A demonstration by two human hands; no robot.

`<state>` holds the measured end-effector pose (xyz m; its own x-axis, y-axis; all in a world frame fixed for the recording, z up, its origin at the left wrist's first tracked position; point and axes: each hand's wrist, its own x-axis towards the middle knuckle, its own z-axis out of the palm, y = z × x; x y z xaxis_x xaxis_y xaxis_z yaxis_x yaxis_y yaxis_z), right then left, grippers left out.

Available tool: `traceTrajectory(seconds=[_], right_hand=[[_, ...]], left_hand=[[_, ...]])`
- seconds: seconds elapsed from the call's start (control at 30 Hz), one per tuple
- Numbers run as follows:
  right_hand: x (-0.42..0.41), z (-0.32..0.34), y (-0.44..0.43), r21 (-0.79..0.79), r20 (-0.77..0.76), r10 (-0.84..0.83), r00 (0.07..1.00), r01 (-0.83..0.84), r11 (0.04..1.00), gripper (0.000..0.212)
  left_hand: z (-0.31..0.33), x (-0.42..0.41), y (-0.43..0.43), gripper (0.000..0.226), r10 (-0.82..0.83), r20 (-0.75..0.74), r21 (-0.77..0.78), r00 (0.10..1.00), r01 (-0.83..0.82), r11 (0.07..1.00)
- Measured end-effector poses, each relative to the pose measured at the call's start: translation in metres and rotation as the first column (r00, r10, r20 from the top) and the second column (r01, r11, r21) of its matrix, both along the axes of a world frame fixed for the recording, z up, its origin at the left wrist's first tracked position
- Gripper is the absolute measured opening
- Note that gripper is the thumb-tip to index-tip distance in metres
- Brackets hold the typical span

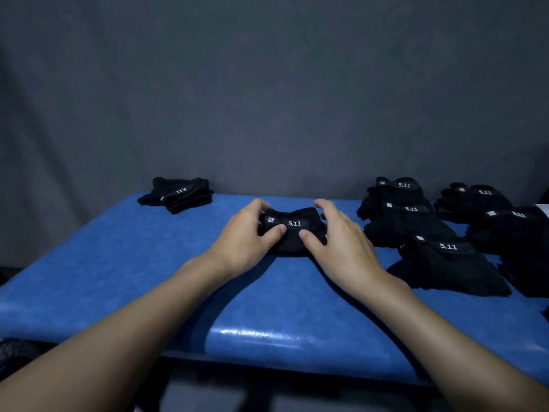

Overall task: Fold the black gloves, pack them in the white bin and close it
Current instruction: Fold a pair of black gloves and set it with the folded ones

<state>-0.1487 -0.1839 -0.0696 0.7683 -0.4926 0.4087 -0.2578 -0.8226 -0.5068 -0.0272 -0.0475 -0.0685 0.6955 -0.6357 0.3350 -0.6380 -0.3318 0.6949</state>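
A folded black glove [292,233] with a "5.11" strap lies in the middle of the blue table [148,263]. My left hand [246,236] grips its left end, thumb on top and fingers curled over the far side. My right hand [341,242] grips its right end the same way. A folded bundle of black gloves [178,193] sits at the table's far left. Several unfolded black gloves [439,233] lie in a pile at the right. No white bin is in view.
A dark grey cloth backdrop [267,84] hangs right behind the table. A small white edge [543,209] shows at the far right behind the gloves. The table's near edge [297,364] runs below my forearms.
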Motion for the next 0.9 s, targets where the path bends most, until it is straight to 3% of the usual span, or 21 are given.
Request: traceTrajectory(seconds=[0.1,0.33,0.53,0.6,0.73,0.9], right_hand=[[0.001,0.001,-0.001,0.015,-0.058,0.011,0.998,-0.01,1.0,0.054],[0.005,-0.004,-0.005,0.093,0.024,-0.027,0.999,0.024,0.995,0.04],[-0.003,-0.003,-0.003,0.026,0.002,0.082,0.997,-0.082,0.996,0.051],[-0.009,-0.001,0.0,-0.016,-0.049,0.14,0.989,-0.141,0.99,0.053],[-0.017,-0.001,0.004,-0.037,-0.075,0.197,0.977,-0.201,0.979,0.044],[-0.031,0.004,0.011,-0.009,-0.141,0.235,0.962,-0.239,0.971,0.05]], left_hand=[[-0.002,-0.001,0.0,0.026,0.001,0.0,0.017,1.0,-0.001,1.0],[0.003,0.0,0.002,0.02,0.011,-0.002,0.081,1.0,-0.011,0.997],[0.004,-0.003,0.005,0.026,-0.001,0.075,0.135,0.997,-0.009,0.991],[0.004,-0.003,0.01,0.032,-0.06,0.089,0.104,0.994,0.05,0.993],[0.009,-0.002,0.024,0.019,-0.188,0.16,0.158,0.969,0.163,0.974],[0.02,-0.009,0.045,0.026,-0.287,0.079,0.258,0.955,0.258,0.931]])
